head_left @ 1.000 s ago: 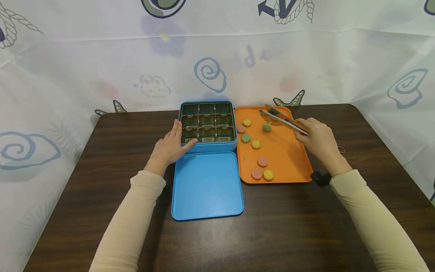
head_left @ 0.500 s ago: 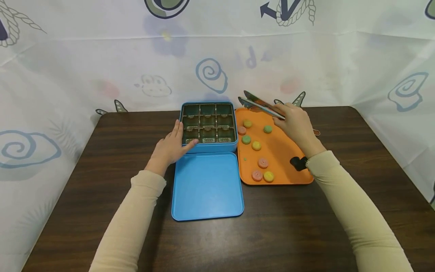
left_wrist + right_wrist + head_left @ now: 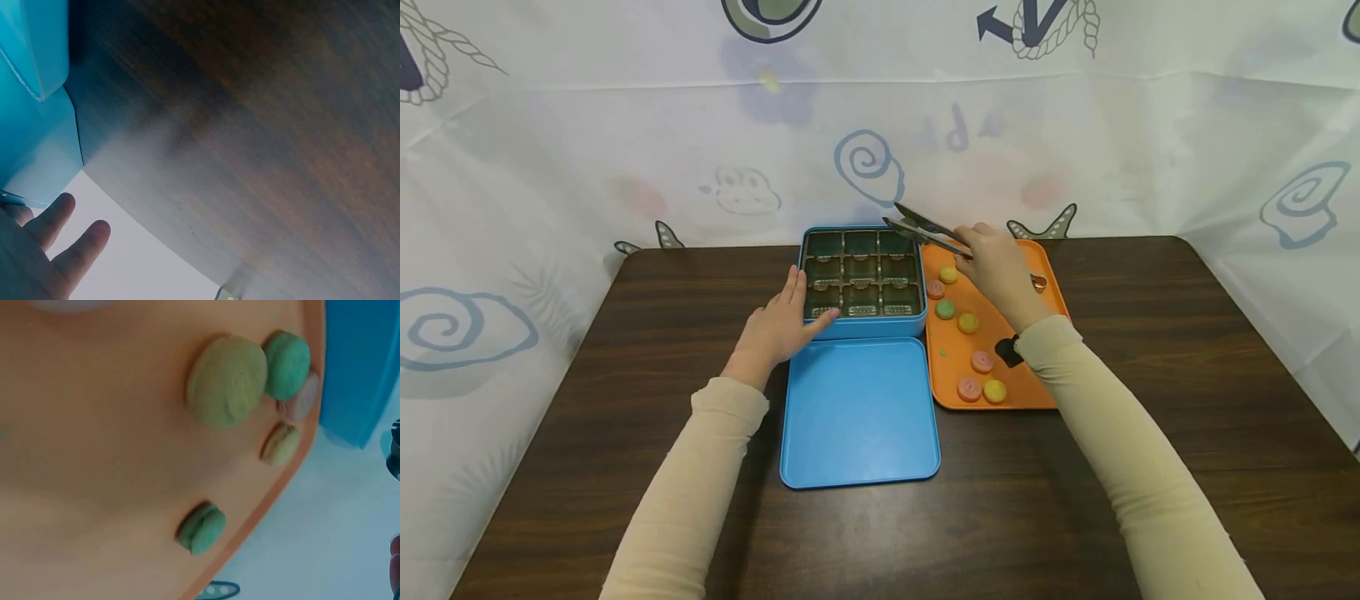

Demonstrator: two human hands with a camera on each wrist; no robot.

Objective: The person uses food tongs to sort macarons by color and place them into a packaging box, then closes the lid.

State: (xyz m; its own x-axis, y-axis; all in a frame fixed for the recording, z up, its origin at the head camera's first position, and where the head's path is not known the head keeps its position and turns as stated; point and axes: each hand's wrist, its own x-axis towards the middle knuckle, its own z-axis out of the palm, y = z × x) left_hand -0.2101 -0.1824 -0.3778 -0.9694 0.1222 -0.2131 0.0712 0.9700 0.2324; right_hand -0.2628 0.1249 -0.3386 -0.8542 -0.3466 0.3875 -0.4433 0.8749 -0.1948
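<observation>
My left hand (image 3: 775, 329) rests against the left side of a blue box (image 3: 868, 327), its fingers along the rim and thumb at the front corner. Inside the box is a clear divided insert (image 3: 859, 268) with several square compartments. My right hand (image 3: 1000, 271) grips metal tongs (image 3: 928, 231) whose tips reach over the box's back right corner. What the tongs hold between their tips I cannot tell. Below that hand lies an orange tray (image 3: 1026, 390) with several macarons, among them a yellow macaron (image 3: 967, 322), a pink macaron (image 3: 982, 361) and a green macaron (image 3: 203, 528).
A shallow blue lid (image 3: 861, 412) lies right in front of the box. The tray stands close against the box's right side. All are on a dark wooden table (image 3: 625, 375), with a printed white cloth (image 3: 700, 150) hanging behind its far edge.
My right hand has carried the tongs leftward from over the tray's far end to the box's back right corner, lifting on the way. My left hand has stayed at the box.
</observation>
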